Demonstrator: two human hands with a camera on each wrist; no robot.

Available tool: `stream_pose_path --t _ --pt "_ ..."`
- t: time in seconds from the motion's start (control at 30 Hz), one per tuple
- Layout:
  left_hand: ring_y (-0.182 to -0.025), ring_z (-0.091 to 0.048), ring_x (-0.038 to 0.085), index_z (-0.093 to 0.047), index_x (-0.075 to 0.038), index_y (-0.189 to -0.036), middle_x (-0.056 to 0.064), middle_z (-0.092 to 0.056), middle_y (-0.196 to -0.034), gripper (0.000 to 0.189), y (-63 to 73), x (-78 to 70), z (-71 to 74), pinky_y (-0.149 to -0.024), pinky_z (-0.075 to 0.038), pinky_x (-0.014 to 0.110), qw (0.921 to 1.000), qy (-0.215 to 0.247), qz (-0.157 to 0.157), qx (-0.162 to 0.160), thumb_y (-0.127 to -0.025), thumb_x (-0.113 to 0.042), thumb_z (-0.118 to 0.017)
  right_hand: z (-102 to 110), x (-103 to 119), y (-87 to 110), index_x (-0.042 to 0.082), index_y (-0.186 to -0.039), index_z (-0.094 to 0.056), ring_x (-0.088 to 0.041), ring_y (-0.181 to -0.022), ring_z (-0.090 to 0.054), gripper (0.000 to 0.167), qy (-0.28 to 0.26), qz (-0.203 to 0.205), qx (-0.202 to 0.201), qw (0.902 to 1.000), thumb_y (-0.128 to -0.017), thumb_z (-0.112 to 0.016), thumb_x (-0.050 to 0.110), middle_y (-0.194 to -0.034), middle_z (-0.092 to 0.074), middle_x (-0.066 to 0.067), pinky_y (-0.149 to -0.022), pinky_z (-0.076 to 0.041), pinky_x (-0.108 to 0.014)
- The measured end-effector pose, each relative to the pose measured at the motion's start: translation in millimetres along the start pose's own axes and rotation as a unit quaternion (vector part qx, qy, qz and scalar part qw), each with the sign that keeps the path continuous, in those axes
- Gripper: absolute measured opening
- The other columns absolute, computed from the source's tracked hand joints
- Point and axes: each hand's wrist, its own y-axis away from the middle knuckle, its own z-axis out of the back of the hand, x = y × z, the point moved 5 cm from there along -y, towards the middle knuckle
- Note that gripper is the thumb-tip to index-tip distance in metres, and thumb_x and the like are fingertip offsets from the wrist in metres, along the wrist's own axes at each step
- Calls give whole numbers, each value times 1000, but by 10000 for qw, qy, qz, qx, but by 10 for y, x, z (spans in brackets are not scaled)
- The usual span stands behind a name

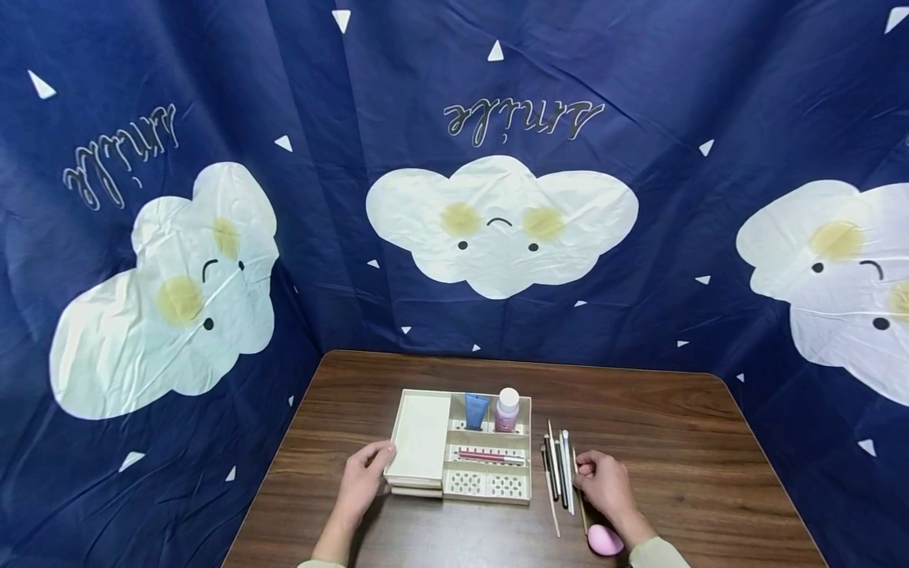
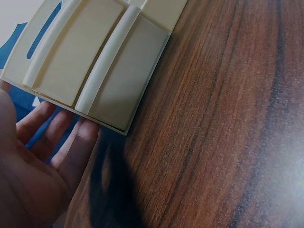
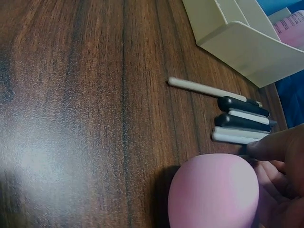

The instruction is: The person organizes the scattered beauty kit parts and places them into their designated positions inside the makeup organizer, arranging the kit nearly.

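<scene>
A cream desktop organizer [image 1: 420, 434] with drawers at its left stands on the table. My left hand [image 1: 365, 473] rests against its left side, with fingers [image 2: 78, 142] extended along the wall. To its right lies a bunch of makeup brushes [image 1: 561, 465], some black and some white. My right hand [image 1: 604, 480] pinches a thin brush [image 1: 584, 517] at the right edge of this bunch, largely covered by the fingers in the right wrist view. Close below that hand is a pink makeup sponge [image 1: 605, 540], large in the right wrist view.
The organizer's back compartments hold a blue tube [image 1: 476, 411] and a pink bottle with a white cap [image 1: 507, 410]. A slim pink-and-silver stick [image 1: 490, 456] lies in the middle compartment. Blue cloud-printed curtains [image 1: 497, 323] enclose the brown wooden table [image 1: 675, 426].
</scene>
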Motion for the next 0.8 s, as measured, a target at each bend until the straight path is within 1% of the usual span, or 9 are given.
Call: stream_pose_path --t 0.13,0.27,0.37,0.5,0.63,0.8 --pt "-79 -70 19 -66 0 -130 10 -70 -100 43 -4 -6 -6 -64 -65 39 10000 62 2 -16 -101 -32 -66 8 19 -5 1 -96 -75 -6 -61 -59 26 -2 11 45 10000 -71 -80 2 -73 -69 5 -59 -49 -24" --pt "-78 -70 20 -67 0 -129 11 -70 -99 43 -2 -17 -12 -64 -65 39 9999 99 -12 -23 -100 -32 -67 4 5 -13 -2 -96 -74 -7 -55 -59 26 -179 -151 94 9997 -71 -79 0 -72 -70 2 -55 -49 -22" --pt "-78 -70 20 -67 1 -128 10 -70 -98 43 5 -21 -12 -63 -65 39 9999 115 -38 -18 -100 -32 -67 0 -14 -17 -2 -97 -75 -7 -51 -59 25 -269 -244 89 9993 -71 -78 -1 -71 -71 1 -53 -49 -21" --pt "-77 -70 19 -67 1 -129 9 -70 -97 44 19 -28 -7 -62 -64 38 9999 97 -67 -8 -100 -33 -67 2 -25 -17 -2 -96 -75 -7 -49 -59 25 -315 -224 68 9992 -71 -75 -3 -70 -70 1 -51 -50 -21" --pt "-76 -70 19 -67 0 -128 9 -71 -97 44 13 -28 -8 -61 -64 37 10000 37 -63 -25 -100 -33 -67 20 -19 -11 -3 -97 -75 -7 -49 -59 26 -418 -207 54 9989 -71 -72 -5 -70 -70 0 -49 -51 -22" --pt "-76 -70 20 -69 0 -126 11 -71 -97 43 -6 -24 -8 -61 -64 37 10000 16 -26 -47 -99 -33 -68 59 1 -14 -3 -98 -75 -8 -50 -59 27 -569 -267 -1 9980 -72 -73 -5 -72 -70 -2 -46 -53 -22"
